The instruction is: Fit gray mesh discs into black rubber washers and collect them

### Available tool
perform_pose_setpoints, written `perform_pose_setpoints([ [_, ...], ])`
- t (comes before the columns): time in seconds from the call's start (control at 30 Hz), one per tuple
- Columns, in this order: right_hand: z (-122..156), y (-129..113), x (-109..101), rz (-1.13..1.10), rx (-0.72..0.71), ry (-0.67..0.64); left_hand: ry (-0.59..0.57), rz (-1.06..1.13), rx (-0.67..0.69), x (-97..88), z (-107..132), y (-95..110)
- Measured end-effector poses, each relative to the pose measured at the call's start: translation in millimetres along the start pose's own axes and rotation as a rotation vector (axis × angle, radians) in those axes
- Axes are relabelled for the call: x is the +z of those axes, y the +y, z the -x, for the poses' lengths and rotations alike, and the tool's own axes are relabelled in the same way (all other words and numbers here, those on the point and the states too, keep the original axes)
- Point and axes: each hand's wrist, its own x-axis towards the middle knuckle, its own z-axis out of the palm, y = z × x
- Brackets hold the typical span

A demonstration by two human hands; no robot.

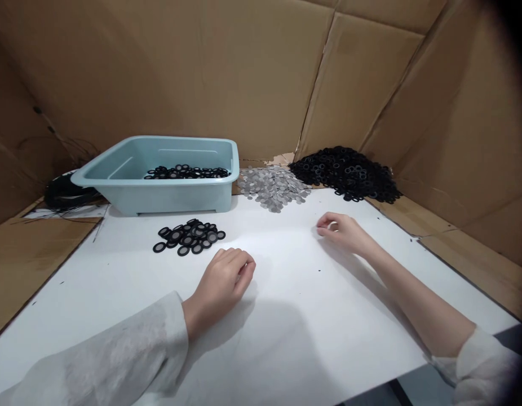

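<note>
- White, flat tabletop (278, 349) fills the near and middle part of the view I get from the head camera.
- On the left, the bare left hand (225, 279) is low over it, fingers curled inward and thumb alongside the forefinger; I cannot tell whether they grasp anything.
- On the right and farther off, the bare right hand (343, 231) has its thumb and forefinger tips close together; what, if anything, sits between them I cannot make out.
- Just beyond the left hand I see a loose cluster of round black rings with grey centres (187, 237), some overlapping.
- Behind that cluster, at far left, stands a pale blue rectangular plastic bin (180, 198), with more black rings visible inside.
- Right of the bin spreads a pile of thin, round silver-grey discs (275, 189).
- Touching it at far right is a taller heap of small black rings (345, 172), beyond the right hand.
- Brown cardboard walls (227, 67) enclose the far side.
</note>
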Motion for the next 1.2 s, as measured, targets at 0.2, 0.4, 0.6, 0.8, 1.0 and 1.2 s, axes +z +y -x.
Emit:
perform_pose_setpoints([
  [0.2,25,-86,50,-0.684,-0.163,-0.497,-0.008,0.238,-0.236,3.6,3,7],
  [0.4,25,-108,74,-0.859,-0.383,-0.434,0.173,0.336,-0.279,-0.8,2,0],
  [0.6,-40,-60,57,-0.131,-0.341,0.099,0.174,0.357,-0.361,-1.5,-2,-3],
  [0.8,-86,-21,52,0.3,-0.082,0.205,0.113,0.354,-0.347,1.3,0,-6],
  [1.0,-99,-23,58,0.308,-0.036,0.213,0.093,0.353,-0.327,-0.4,0,-1],
  [1.2,-101,-17,58,0.169,-0.05,0.275,0.092,0.356,-0.323,-0.1,1,0],
])
